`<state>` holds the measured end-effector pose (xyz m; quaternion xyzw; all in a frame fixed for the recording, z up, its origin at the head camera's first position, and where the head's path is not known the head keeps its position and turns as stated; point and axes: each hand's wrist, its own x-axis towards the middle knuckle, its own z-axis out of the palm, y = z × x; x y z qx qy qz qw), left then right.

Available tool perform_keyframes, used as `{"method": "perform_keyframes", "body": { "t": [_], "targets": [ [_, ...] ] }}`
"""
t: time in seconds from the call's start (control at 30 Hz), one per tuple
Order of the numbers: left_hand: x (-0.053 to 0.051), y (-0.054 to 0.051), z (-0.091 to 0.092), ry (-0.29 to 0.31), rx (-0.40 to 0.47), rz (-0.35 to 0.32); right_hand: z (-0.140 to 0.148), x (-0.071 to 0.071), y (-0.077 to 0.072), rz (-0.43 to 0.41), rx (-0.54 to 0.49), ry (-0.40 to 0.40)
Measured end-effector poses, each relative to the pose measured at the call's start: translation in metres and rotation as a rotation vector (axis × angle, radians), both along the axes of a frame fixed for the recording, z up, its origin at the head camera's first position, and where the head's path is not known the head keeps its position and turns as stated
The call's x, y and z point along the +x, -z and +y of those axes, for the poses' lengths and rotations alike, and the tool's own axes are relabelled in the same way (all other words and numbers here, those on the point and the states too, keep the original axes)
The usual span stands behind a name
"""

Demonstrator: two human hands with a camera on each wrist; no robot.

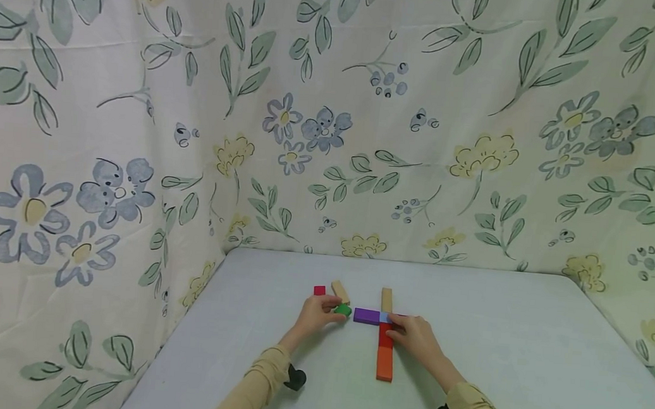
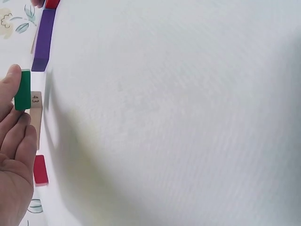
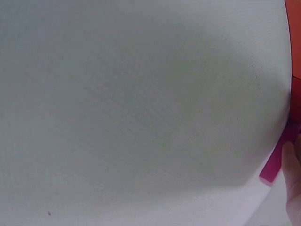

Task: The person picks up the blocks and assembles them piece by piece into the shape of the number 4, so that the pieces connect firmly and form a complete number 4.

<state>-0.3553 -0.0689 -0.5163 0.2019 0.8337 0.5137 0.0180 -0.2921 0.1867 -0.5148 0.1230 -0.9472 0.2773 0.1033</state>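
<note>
My left hand (image 1: 315, 314) pinches a small green block (image 1: 343, 310) between thumb and fingers, held up off the table in the left wrist view. My right hand (image 1: 416, 337) is at a flat cross of blocks, with thumb and fingers about a magenta block (image 3: 276, 162) on its right arm; the hand hides most of it in the head view. A light blue block (image 1: 385, 317) sits in the cross's middle. A purple block (image 1: 366, 316) forms the left arm, a plain wooden block (image 1: 386, 299) the far arm. Red (image 1: 386, 336) and orange (image 1: 385, 364) blocks run toward me.
Beside the left hand lie a loose red block (image 1: 319, 289) and a loose plain wooden block (image 1: 341, 291), set at a slant. The white table (image 1: 523, 345) meets a floral cloth (image 1: 362, 200) at the back and sides.
</note>
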Motion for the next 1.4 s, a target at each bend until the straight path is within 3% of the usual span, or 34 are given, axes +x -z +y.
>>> {"method": "perform_keyframes", "body": {
  "t": [0.13,0.37,0.67,0.9,1.4],
  "targets": [
    [0.002,0.002,0.001,0.026,0.011,0.059,0.000,0.000,0.001,0.007,0.004,0.003],
    [-0.003,0.009,0.007,-0.014,0.002,-0.015,0.000,-0.001,0.002,0.005,0.018,0.016],
    [-0.006,0.008,0.010,-0.041,-0.026,-0.008,0.001,-0.003,0.003,0.024,0.021,0.008],
    [-0.005,0.002,0.012,-0.062,-0.049,0.004,0.002,-0.002,0.003,0.045,0.020,-0.016],
    [-0.009,0.002,0.018,-0.070,-0.064,0.018,0.000,-0.002,0.003,-0.005,0.003,0.010]
  ]
}}
